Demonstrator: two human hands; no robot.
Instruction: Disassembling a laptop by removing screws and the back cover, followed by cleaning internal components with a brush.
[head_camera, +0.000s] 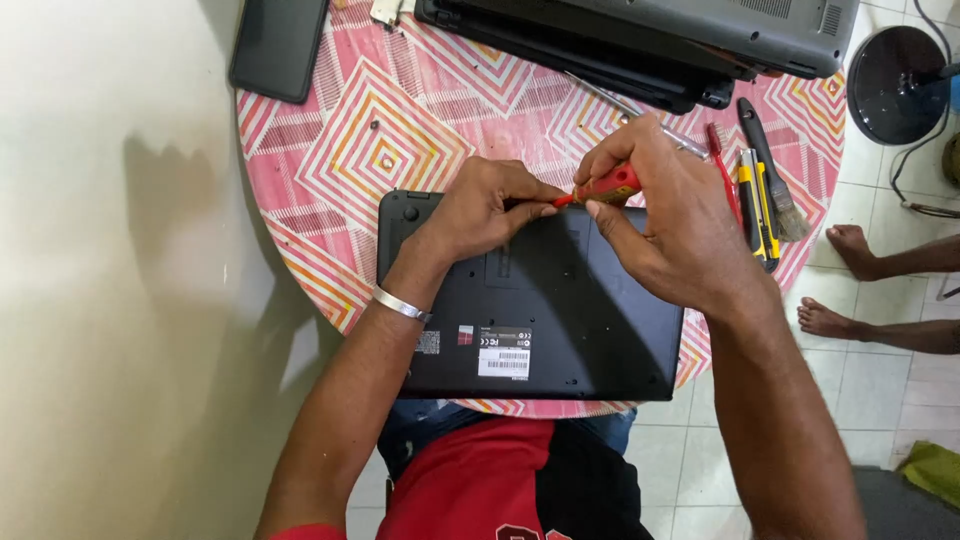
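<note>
A black laptop (560, 330) lies upside down on a round table with a pink and orange patterned cloth (380, 140). My right hand (670, 220) grips a screwdriver with a red and yellow handle (605, 186), its tip pointing left over the laptop's rear edge. My left hand (485, 205) rests on the laptop base with fingers closed around the screwdriver tip, steadying it. A metal bracelet (400, 303) sits on my left wrist.
Two more laptops (650, 40) are stacked at the table's far edge. A dark phone (278, 45) lies at the far left. A yellow utility knife (755, 205), a brush (772, 170) and a red-handled tool (720, 160) lie to the right. Another person's bare feet (850, 250) stand on the tiled floor.
</note>
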